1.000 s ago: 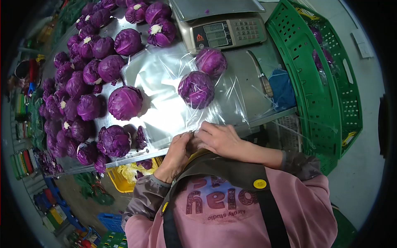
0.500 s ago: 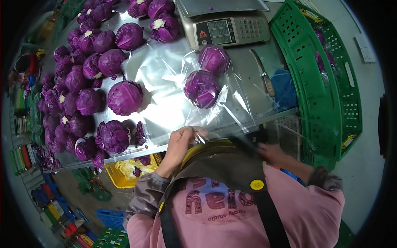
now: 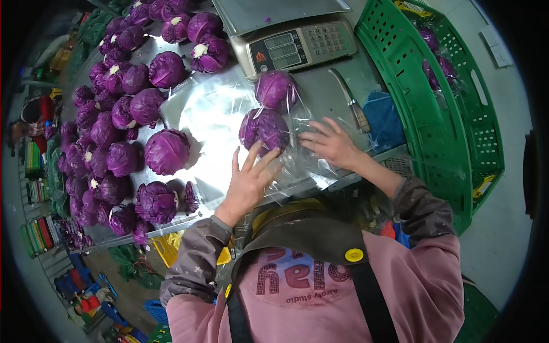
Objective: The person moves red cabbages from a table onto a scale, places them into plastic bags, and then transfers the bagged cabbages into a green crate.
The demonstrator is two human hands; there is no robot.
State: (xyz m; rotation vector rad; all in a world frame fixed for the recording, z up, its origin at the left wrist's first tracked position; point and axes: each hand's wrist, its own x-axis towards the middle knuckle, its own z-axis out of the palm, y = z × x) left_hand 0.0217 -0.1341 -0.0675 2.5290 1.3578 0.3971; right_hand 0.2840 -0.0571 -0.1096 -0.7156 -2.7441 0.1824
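Two purple cabbages lie under clear plastic film on the metal table, the nearer one (image 3: 263, 132) in front of the farther one (image 3: 277, 90). My left hand (image 3: 253, 178) has its fingers spread, with the fingertips at the front of the nearer cabbage. To the right of that cabbage, my right hand (image 3: 333, 145) is spread over the clear film (image 3: 297, 163), palm down. Neither hand is closed round anything.
Many loose purple cabbages (image 3: 167, 151) cover the left of the table. A scale (image 3: 294, 46) stands at the back. On the right are a knife (image 3: 359, 116), a blue cloth (image 3: 384, 120) and green crates (image 3: 426, 108). A yellow crate (image 3: 167, 249) is below the table edge.
Both hands have moved from the table's front edge up to the film and the nearer cabbage, and their fingers have spread. The dark thing by my right hand is no longer there.
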